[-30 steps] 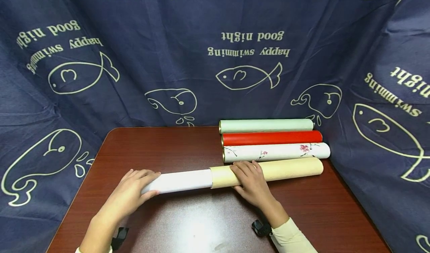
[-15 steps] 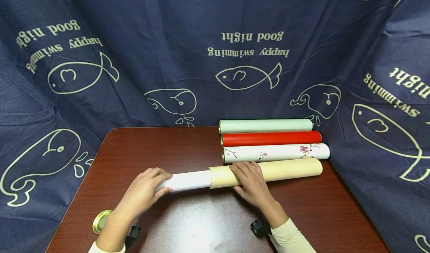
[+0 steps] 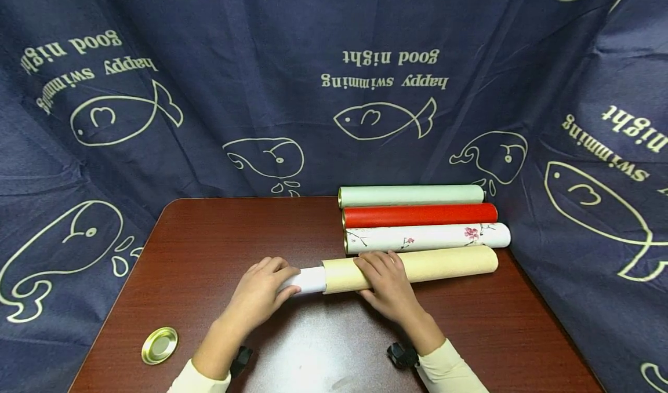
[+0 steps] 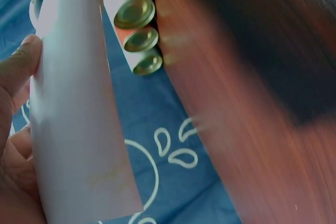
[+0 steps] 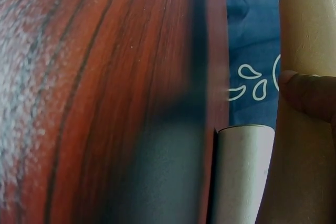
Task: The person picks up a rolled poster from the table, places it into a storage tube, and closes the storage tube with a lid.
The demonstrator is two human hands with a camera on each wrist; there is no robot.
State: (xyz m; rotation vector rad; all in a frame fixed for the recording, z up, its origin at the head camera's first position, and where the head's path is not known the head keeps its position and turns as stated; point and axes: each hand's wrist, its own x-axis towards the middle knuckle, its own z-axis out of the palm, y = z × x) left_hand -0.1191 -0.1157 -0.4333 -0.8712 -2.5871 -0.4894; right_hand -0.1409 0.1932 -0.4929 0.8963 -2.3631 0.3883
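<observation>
A rolled sheet of white paper (image 3: 312, 280) sits partly inside the left mouth of a pale yellow cardboard tube (image 3: 449, 262). My left hand (image 3: 263, 291) grips the paper roll near its outer end, thumb on the near side and fingers over the far side. Around the tube, a little right of its mouth, my right hand (image 3: 388, 283) holds on from above. In the left wrist view the white roll (image 4: 79, 108) runs up into the tube's rim. The right wrist view has the thumb (image 5: 310, 93) pressed along the yellow tube (image 5: 310, 30).
Beyond the yellow tube lie a white flowered tube (image 3: 428, 237), a red tube (image 3: 420, 214) and a mint green tube (image 3: 412, 195), side by side. A gold metal lid (image 3: 159, 345) rests at the table's left front. A dark blue printed cloth (image 3: 250, 80) hangs behind the table.
My left hand has moved right, sliding the paper roll further into the yellow tube, so less white shows. The gold lid has come into view from behind the left arm. My right hand stays put.
</observation>
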